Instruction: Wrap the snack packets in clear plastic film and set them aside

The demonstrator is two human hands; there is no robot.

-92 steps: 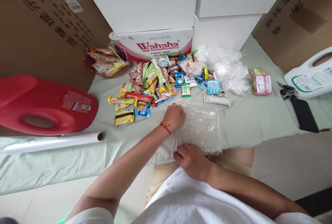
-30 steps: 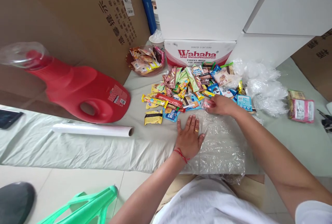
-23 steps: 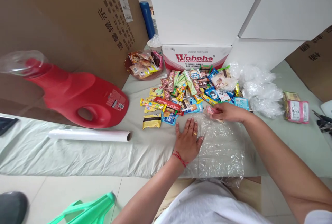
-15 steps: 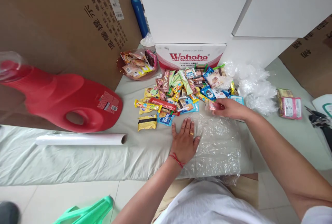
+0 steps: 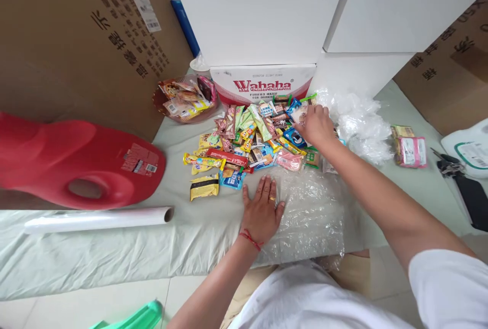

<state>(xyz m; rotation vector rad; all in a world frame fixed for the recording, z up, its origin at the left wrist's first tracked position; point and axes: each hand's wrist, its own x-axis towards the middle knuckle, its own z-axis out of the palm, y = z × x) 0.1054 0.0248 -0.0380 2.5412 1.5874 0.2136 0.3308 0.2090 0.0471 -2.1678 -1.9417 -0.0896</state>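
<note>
My left hand (image 5: 260, 212) lies flat on the cloth with its fingers spread, touching the edge of a clear plastic sheet (image 5: 308, 212). In front of it is a heap of small wrapped snacks (image 5: 263, 125). My right hand (image 5: 319, 128) reaches over the heap's right side, its thumb and fingers bent around a white snack packet (image 5: 301, 115) that it partly hides. A pink snack packet (image 5: 290, 160) rests at the near edge of the heap. To the left lie a red wrapped bar (image 5: 226, 156) and a yellow packet with a dark band (image 5: 204, 187).
Crumpled clear plastic (image 5: 358, 125) sits right of the heap, by bundled packs (image 5: 409, 151), keys (image 5: 450, 166) and a black phone (image 5: 473, 202). At left are a snack bowl (image 5: 186, 115), a red jug (image 5: 114, 166) and a film roll (image 5: 99, 219). A Wahaha box (image 5: 263, 85) stands behind.
My right hand has let go of the pink packet at the heap's near edge and moved farther back to the white packet. My left hand stays flat. The view has shifted right.
</note>
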